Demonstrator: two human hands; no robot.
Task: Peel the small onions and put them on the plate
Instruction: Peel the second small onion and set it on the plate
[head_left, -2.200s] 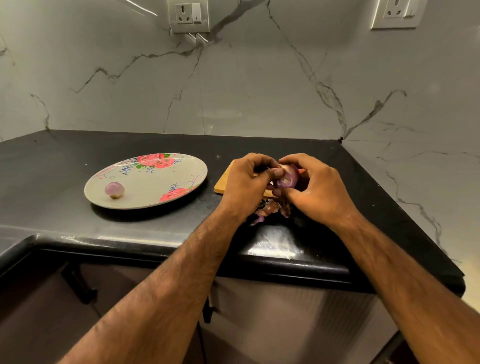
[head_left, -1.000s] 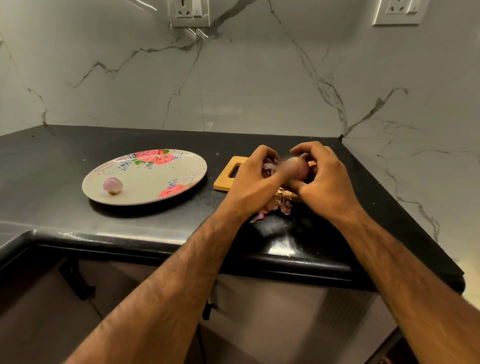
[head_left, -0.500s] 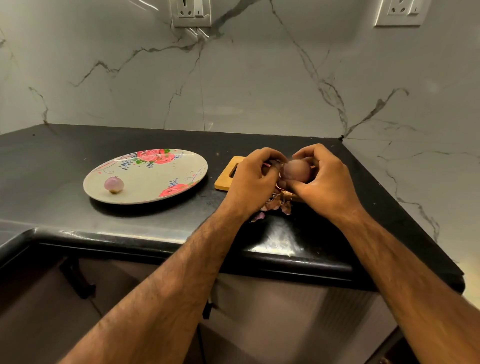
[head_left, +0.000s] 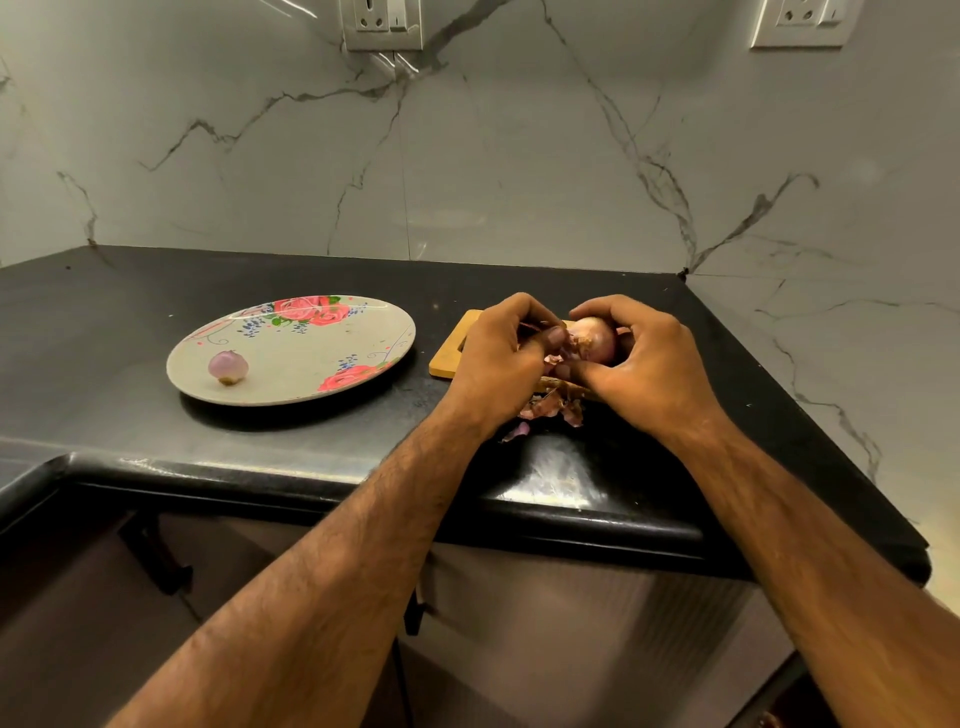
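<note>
Both hands work at the right end of a black countertop (head_left: 156, 291), above a wooden cutting board (head_left: 449, 356) whose handle end shows to the left of the knuckles. Right hand (head_left: 649, 369): fingers curled over the top and thumb underneath, gripping a small onion (head_left: 597, 338), held clear of the counter. Left hand (head_left: 498, 364): fingers curled, thumb and fingertips pinching papery skin (head_left: 558, 349) at the onion's left end; the two hands nearly touch. Much of the held onion is hidden by fingers; the visible face is pinkish-purple with a frayed, pale patch by the left thumb. Peel scraps (head_left: 550, 408) lie in a small heap on the counter just below the hands. Well to the left, a floral plate (head_left: 311, 384) sits flat on the counter, with one peeled onion (head_left: 227, 367) resting near its left rim. Grey-veined marble wall behind, with two wall sockets (head_left: 383, 23) at the top edge.
</note>
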